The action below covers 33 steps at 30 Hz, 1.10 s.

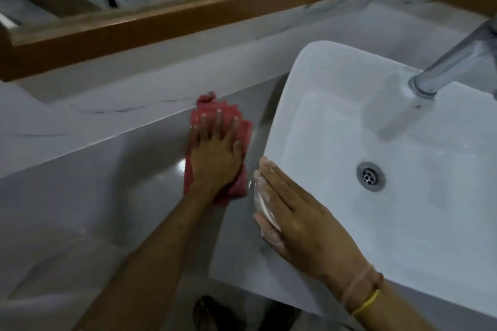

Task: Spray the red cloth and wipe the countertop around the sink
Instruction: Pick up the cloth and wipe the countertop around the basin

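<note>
Left hand (215,153) is flat on the red cloth (219,126), fingers spread wide and palm pressed down, pinning the cloth to the grey worktop (113,169). The cloth bunches out ahead of the fingertips and behind the wrist, and it lies just left of the sink (336,121), close to the rim but apart from it. Right hand (304,217) lies open too, fingers straight and together, draped over the sink's left rim; pale residue shows on its fingertips. I cannot tell whether something small sits under those fingers. Beyond the right hand, the drain (370,176) sits in the basin, and the chrome tap (451,62) reaches in from the far right.
</note>
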Motion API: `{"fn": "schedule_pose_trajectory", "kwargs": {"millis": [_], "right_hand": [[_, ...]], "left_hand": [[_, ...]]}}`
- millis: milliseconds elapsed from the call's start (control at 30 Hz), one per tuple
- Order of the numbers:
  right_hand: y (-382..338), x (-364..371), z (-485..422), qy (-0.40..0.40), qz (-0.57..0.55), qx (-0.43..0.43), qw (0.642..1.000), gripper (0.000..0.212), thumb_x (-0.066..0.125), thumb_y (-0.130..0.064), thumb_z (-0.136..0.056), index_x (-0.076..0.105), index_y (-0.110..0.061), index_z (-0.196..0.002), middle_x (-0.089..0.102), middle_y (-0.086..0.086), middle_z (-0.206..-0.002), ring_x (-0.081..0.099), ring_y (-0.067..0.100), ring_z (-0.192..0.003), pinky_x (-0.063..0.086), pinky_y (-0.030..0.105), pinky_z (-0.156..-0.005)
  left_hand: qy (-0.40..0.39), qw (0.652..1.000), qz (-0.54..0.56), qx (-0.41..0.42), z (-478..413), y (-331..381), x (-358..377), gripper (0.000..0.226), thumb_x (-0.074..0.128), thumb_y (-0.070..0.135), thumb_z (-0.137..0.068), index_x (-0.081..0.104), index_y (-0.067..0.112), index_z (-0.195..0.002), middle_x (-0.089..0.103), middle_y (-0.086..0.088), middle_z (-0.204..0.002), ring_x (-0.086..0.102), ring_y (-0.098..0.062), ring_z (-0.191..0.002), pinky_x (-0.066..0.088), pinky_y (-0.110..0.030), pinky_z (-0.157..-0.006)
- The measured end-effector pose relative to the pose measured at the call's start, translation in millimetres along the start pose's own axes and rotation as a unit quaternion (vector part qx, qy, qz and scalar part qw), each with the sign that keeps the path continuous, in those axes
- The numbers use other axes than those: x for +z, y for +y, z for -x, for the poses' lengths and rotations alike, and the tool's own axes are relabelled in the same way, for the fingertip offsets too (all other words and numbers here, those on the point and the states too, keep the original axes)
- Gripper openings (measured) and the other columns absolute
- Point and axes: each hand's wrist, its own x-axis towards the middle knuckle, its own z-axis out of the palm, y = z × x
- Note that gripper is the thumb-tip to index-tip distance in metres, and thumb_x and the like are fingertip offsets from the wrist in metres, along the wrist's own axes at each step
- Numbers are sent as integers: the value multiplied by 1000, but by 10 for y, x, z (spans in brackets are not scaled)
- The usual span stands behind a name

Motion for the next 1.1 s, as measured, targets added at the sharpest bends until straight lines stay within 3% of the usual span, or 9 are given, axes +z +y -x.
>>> {"fn": "schedule_pose_trajectory", "kwargs": {"millis": [133,200,333,467,600,733,867,1000,1100], "right_hand": [[8,19,5,-3,-6,3,1000,52,67,-21,-85,54,7,-127,52,23,-138,48,32,-130,50,42,-99],[0,27,2,0,-5,-3,1000,50,65,-21,-86,55,7,-126,52,24,-137,48,32,-131,49,41,-102],[0,34,-1,9,4,-6,1000,51,68,-22,-83,57,8,-123,55,24,-134,53,32,-126,48,40,-102],[3,19,-7,-3,-1,-3,1000,52,67,-22,-84,55,7,-126,53,23,-136,51,32,-128,50,40,-99],[-6,-4,-9,-7,-20,-2,1000,52,67,-21,-85,54,8,-126,52,24,-137,49,32,-130,51,40,-99],[17,18,-5,12,-11,-11,1000,51,67,-23,-84,56,7,-124,55,23,-135,51,32,-128,50,39,-100],[10,36,-11,17,3,-12,1000,52,67,-23,-84,57,8,-124,55,23,-134,52,32,-126,51,40,-98],[20,23,-8,-6,17,-12,1000,50,62,-24,-88,54,7,-127,52,23,-137,49,32,-130,50,40,-100],[15,26,4,-6,-8,-3,1000,51,64,-22,-88,53,8,-128,51,24,-138,47,33,-131,49,41,-100]], "left_hand": [[-27,982,-37,183,492,-197,99,56,26,43,-97,12,30,-150,7,-5,-162,-1,-31,-149,10,-50,-120],[-29,973,-51,223,862,-605,61,53,24,43,-97,16,33,-149,13,-3,-161,4,-27,-149,15,-48,-120],[-39,988,-54,141,683,-1041,-145,55,21,43,-94,24,32,-148,21,-3,-159,10,-30,-147,32,-47,-113],[-24,998,-43,31,37,-299,-60,58,14,44,-96,-1,32,-150,-4,-4,-162,-8,-31,-148,5,-51,-120],[-40,987,-45,150,365,39,39,60,23,46,-97,2,30,-150,-1,-8,-162,-7,-34,-148,6,-52,-120],[-5,970,-32,241,1162,-617,57,55,31,38,-96,20,30,-149,11,-1,-162,7,-26,-149,16,-48,-119],[-26,983,-63,169,639,-976,-70,54,23,43,-95,21,33,-148,19,-3,-160,10,-31,-148,28,-48,-115],[-11,999,-31,43,-49,-381,-76,58,23,44,-96,8,32,-150,5,-5,-162,1,-30,-149,5,-47,-121],[-14,996,-21,81,212,-54,25,58,26,43,-96,9,32,-149,5,-7,-162,0,-33,-148,8,-51,-120]]}}
